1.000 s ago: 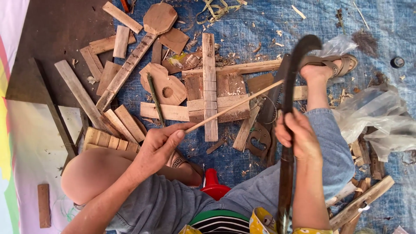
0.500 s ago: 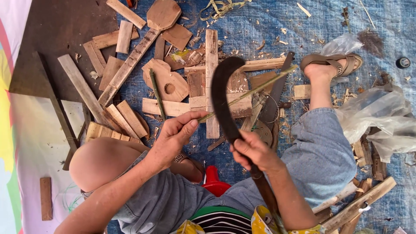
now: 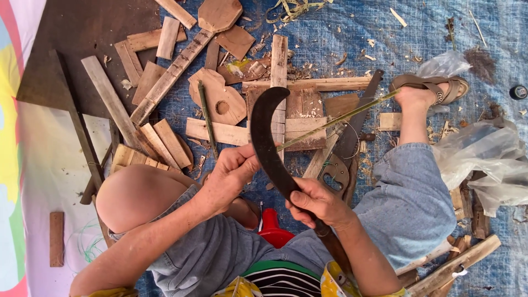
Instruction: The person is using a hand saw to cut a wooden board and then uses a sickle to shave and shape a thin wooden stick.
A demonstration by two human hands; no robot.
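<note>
On a blue tarp [image 3: 352, 33] strewn with offcuts, a seated person works a thin bamboo strip [image 3: 335, 120] with a curved knife [image 3: 265, 137]. Open room is scarce: planks [image 3: 165, 82] and a heart-shaped board [image 3: 219, 102] crowd the ground ahead, a handsaw [image 3: 346, 148] lies just beside the knife on the right, and crumpled plastic bags [image 3: 484, 159] hem in the far right edge. Only the upper right of the tarp lies fairly bare, dotted with shavings.

The strip is long, slender and pale yellow-green, running on a slant from the left hand [image 3: 231, 176] up and across the planks to the sandalled foot [image 3: 426, 93], where its far end appears to rest. The left hand's fingers are closed narrowly around the strip's near end. The right hand [image 3: 316, 201] grips the knife's dark handle in a full fist. The blade is dark and hooked, its tip curling over the planks, and it crosses the strip just beyond the left hand, touching or very nearly so.

Half a second ago the blade stood further right, with its hook above the strip; it has since swung left and sits closer to the left hand. A second ago it was well off to the right, near the foot.
</note>
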